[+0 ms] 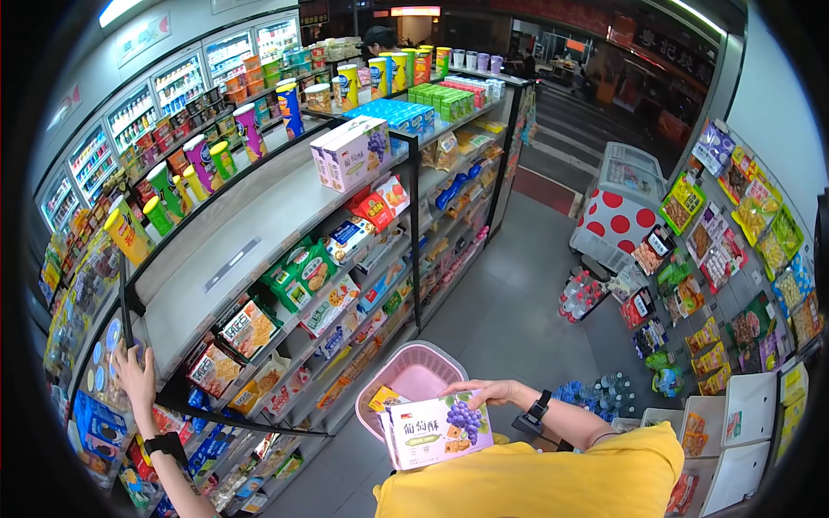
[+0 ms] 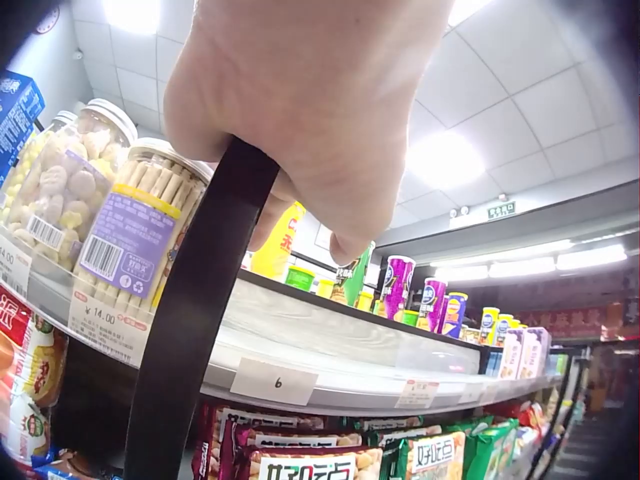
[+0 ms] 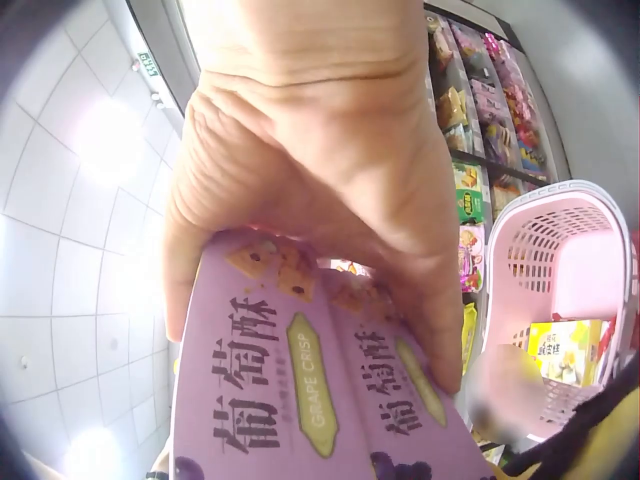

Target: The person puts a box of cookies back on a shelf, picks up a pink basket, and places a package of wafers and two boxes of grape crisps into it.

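Note:
My right hand (image 1: 492, 393) holds two light purple grape crisp boxes (image 1: 445, 432) side by side, close in front of the yellow shirt. In the right wrist view, the thumb and fingers span the ends of both boxes (image 3: 270, 380). A pink basket (image 1: 367, 393) stands just beyond them, with a yellow box (image 3: 565, 350) inside. At far left, my left hand (image 1: 136, 380) is at the black shelf post (image 2: 205, 320), its fingers extended past the post toward the shelf. More of the same purple boxes (image 1: 354, 155) stand at the far end of the top shelf (image 1: 233, 250).
Packaged biscuits (image 1: 246, 328) fill the lower shelves. Snack jars (image 2: 130, 230) stand left of the post, and tall chip cans (image 1: 246, 129) line the shelf behind. To the right are a polka-dot freezer (image 1: 617, 211), bottle packs (image 1: 596, 397) on the floor and hanging snack bags (image 1: 682, 203).

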`<state>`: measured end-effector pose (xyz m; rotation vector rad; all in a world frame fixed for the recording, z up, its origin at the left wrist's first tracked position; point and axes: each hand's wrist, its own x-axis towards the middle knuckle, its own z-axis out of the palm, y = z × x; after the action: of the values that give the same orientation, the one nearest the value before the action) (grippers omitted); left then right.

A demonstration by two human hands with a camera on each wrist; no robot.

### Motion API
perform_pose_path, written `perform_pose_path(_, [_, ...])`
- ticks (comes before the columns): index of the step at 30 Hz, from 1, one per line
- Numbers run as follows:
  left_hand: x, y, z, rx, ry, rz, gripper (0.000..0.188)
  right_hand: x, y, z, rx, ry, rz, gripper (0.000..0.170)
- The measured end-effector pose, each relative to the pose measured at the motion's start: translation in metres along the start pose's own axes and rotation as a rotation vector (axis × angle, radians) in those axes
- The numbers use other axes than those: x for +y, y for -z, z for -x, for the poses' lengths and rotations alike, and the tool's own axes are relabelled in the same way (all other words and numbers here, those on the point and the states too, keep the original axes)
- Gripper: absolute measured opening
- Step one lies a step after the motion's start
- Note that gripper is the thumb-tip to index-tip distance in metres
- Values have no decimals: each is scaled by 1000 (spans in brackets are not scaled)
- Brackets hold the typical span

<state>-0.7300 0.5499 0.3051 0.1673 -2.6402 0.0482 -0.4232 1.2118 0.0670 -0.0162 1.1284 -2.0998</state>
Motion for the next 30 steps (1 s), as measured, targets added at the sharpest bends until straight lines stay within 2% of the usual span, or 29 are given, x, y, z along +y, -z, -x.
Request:
perform_pose_path(7, [1,1,-1,-2,-8,-23,43,0,2,-2,11,5,36,75])
perform_pose_path(10, [7,8,1,-37,16,-38,45,0,3,-3,25,22,71,81])
perform_pose_path(16, [4,5,-1,-28,31,-70,51,-1,5,-4,16,23,75,81])
perform_pose_path(19, [6,6,0,-32,27,-88,51,-3,8,-3,-3,8,65,75])
perform_pose_path(25, [-7,-3,-2,10,-60,-59,49,4,14,0,35,41,29,73])
perform_pose_path(30, [1,4,0,-37,-12,-71,54,1,7,6,83,59,-16,79])
